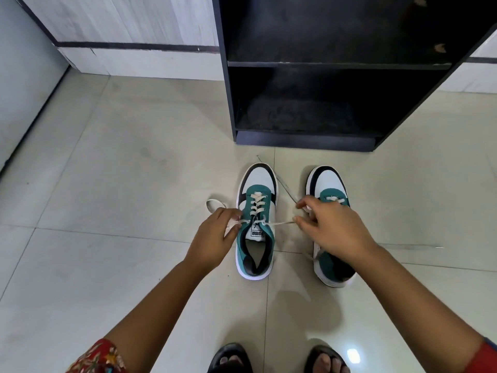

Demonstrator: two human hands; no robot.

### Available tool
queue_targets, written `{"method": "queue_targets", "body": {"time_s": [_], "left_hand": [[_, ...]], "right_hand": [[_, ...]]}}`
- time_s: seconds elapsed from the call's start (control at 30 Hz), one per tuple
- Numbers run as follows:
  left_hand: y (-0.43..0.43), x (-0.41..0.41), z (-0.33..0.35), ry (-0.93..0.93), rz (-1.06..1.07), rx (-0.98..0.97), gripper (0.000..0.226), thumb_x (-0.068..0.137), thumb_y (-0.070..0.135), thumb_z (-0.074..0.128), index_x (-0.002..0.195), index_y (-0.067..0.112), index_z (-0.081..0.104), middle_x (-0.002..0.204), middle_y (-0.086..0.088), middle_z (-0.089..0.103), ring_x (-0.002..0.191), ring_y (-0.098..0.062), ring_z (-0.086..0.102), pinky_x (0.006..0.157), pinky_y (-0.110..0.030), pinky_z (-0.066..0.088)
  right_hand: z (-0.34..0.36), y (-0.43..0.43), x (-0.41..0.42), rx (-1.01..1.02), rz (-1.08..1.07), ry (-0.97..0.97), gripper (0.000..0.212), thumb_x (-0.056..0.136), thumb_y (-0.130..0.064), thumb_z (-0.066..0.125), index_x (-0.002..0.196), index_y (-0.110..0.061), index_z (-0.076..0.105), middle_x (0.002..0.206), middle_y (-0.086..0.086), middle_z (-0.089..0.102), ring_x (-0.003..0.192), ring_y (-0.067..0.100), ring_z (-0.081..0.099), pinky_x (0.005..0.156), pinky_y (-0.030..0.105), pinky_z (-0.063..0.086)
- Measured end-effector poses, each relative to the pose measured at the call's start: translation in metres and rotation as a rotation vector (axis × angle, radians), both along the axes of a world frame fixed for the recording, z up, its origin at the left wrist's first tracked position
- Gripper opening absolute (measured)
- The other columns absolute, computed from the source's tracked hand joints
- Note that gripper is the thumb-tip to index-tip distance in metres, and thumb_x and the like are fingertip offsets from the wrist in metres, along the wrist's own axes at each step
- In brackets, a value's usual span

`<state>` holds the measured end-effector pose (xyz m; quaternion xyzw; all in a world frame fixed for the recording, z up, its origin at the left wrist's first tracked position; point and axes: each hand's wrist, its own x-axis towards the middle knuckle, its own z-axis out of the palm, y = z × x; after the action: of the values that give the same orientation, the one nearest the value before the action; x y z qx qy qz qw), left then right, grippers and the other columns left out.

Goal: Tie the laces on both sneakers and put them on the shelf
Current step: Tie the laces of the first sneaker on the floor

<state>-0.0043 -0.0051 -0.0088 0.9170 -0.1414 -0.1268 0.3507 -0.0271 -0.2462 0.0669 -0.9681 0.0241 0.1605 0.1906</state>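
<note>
Partly, right hand (333, 230) hides right sneaker (332, 200).

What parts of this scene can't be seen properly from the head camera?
- Right sneaker: its laces and tongue are mostly hidden behind the right hand.
- Lace end in the left hand: covered by the fingers, so the grip is unclear.
- Shelf: its top is cut off by the picture's upper edge, and the interior is too dark to read.

Single head view, steeply down and forward over floor (107, 184), close above hands.
</note>
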Motion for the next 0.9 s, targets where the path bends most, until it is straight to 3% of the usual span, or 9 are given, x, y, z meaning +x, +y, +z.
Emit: {"method": "queue_targets", "body": {"time_s": [0.1,0.23,0.33,0.37,0.43,0.5,0.67,0.77,0.9], "left_hand": [[0.000,0.000,0.000,-0.028,0.027,0.012,0.014,0.092,0.024,0.051,0.102,0.018,0.058,0.104,0.001,0.060,0.093,-0.016,0.056,0.078,-0.026,0.044],[0.001,0.000,0.003,-0.029,0.061,0.024,0.007,0.091,0.021,0.051,0.096,0.018,0.055,0.097,0.003,0.063,0.088,-0.013,0.056,0.072,-0.024,0.043],[0.007,0.005,0.010,0.035,0.079,0.027,0.013,0.090,0.017,0.049,0.103,0.021,0.049,0.089,0.003,0.066,0.076,-0.013,0.058,0.066,-0.021,0.041],[0.008,0.007,0.012,0.025,0.047,0.035,0.019,0.089,0.019,0.049,0.108,0.023,0.049,0.090,0.002,0.067,0.078,-0.014,0.060,0.070,-0.024,0.043],[0.007,0.011,0.010,-0.046,-0.049,0.095,0.027,0.087,0.028,0.048,0.114,0.027,0.052,0.098,0.004,0.068,0.089,-0.014,0.061,0.087,-0.031,0.042],[0.003,0.013,0.007,-0.111,-0.105,0.204,0.029,0.089,0.035,0.041,0.112,0.029,0.058,0.098,0.005,0.068,0.093,-0.015,0.061,0.097,-0.035,0.037],[-0.001,0.015,0.009,-0.296,-0.126,0.369,0.035,0.091,0.036,0.030,0.094,0.025,0.063,0.087,0.003,0.067,0.081,-0.021,0.064,0.094,-0.039,0.043],[-0.001,0.012,0.011,-0.054,0.083,0.155,0.026,0.089,0.028,0.039,0.081,0.020,0.062,0.082,-0.002,0.065,0.076,-0.026,0.059,0.076,-0.035,0.045],[-0.003,0.008,0.010,0.284,0.362,-0.072,0.022,0.074,0.034,0.044,0.064,0.026,0.062,0.076,-0.003,0.067,0.076,-0.026,0.062,0.072,-0.038,0.047]], "right_hand": [[0.002,0.000,-0.001,-0.247,0.117,0.073,0.028,0.089,-0.039,0.046,0.103,-0.018,0.060,0.103,0.006,0.067,0.094,0.027,0.061,0.071,0.032,0.045],[-0.012,0.023,0.007,0.160,0.132,0.107,0.035,0.091,-0.039,0.050,0.122,-0.023,0.054,0.118,-0.004,0.064,0.108,0.018,0.060,0.087,0.034,0.049],[-0.034,0.032,0.013,0.272,0.071,0.198,0.021,0.086,-0.042,0.057,0.103,-0.028,0.056,0.101,-0.011,0.066,0.092,0.011,0.062,0.080,0.032,0.050],[-0.039,0.031,0.014,0.270,0.046,0.193,0.012,0.085,-0.043,0.059,0.087,-0.032,0.054,0.085,-0.014,0.063,0.080,0.007,0.059,0.070,0.028,0.049],[-0.042,0.028,0.015,0.260,0.039,0.168,0.020,0.085,-0.045,0.058,0.071,-0.033,0.049,0.063,-0.015,0.052,0.063,0.004,0.051,0.057,0.025,0.039],[-0.041,0.031,0.016,0.257,0.066,0.168,0.024,0.086,-0.049,0.053,0.073,-0.029,0.051,0.059,-0.012,0.050,0.060,0.006,0.049,0.057,0.029,0.038],[-0.045,0.037,0.017,0.344,0.060,0.218,0.030,0.092,-0.037,0.048,0.072,-0.016,0.052,0.059,-0.004,0.048,0.060,0.016,0.047,0.061,0.033,0.038],[-0.047,0.034,0.015,0.527,-0.163,0.248,0.035,0.090,-0.022,0.050,0.056,-0.017,0.052,0.054,-0.004,0.051,0.055,0.013,0.048,0.066,0.032,0.040],[-0.050,0.034,0.008,0.645,-0.340,0.254,0.042,0.088,-0.013,0.049,0.047,-0.023,0.049,0.044,-0.006,0.052,0.062,0.027,0.064,0.073,0.043,0.055]]}}
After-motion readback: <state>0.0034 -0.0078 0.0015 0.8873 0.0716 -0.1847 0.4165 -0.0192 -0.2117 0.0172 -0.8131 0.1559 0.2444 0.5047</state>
